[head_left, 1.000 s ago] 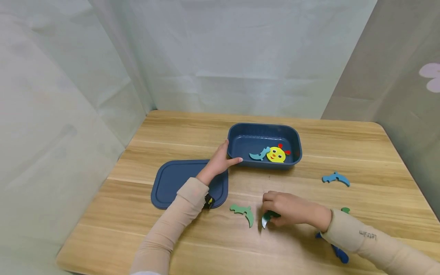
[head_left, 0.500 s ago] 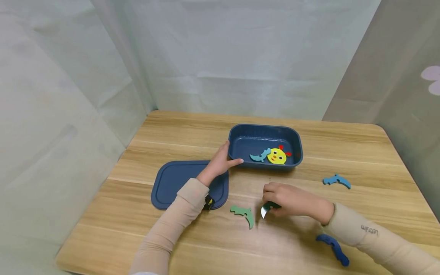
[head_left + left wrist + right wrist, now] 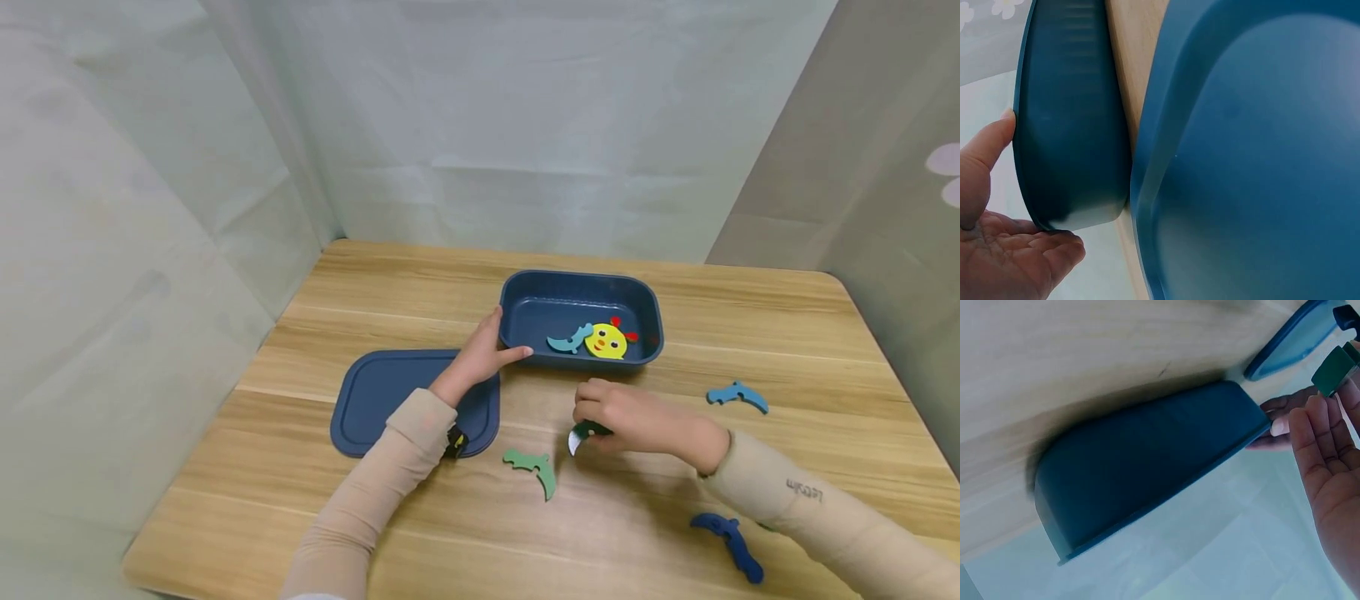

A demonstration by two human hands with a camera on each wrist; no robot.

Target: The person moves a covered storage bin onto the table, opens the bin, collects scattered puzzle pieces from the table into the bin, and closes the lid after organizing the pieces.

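A dark blue box [image 3: 581,277] stands open at the table's middle, with a yellow chick piece [image 3: 606,340] and a teal piece [image 3: 567,339] inside. My left hand [image 3: 491,348] rests against its near-left corner, thumb on the side wall and straight fingers along the front; the left wrist view shows the open palm [image 3: 1004,250] beside the box wall [image 3: 1066,125]. My right hand [image 3: 600,417] pinches a dark green curved piece [image 3: 580,436] just off the table, in front of the box. In the right wrist view that piece [image 3: 1334,369] sits at the fingertips.
The box's flat blue lid [image 3: 375,400] lies left of it under my left forearm. Loose pieces lie on the wood: a green one [image 3: 534,468] near the front, a blue one [image 3: 737,395] at the right, a dark blue one [image 3: 731,542] by my right sleeve. Curtains enclose the table.
My right hand has lifted the dark green piece and carried it away from me, toward the box. The left hand has stayed at the box corner.
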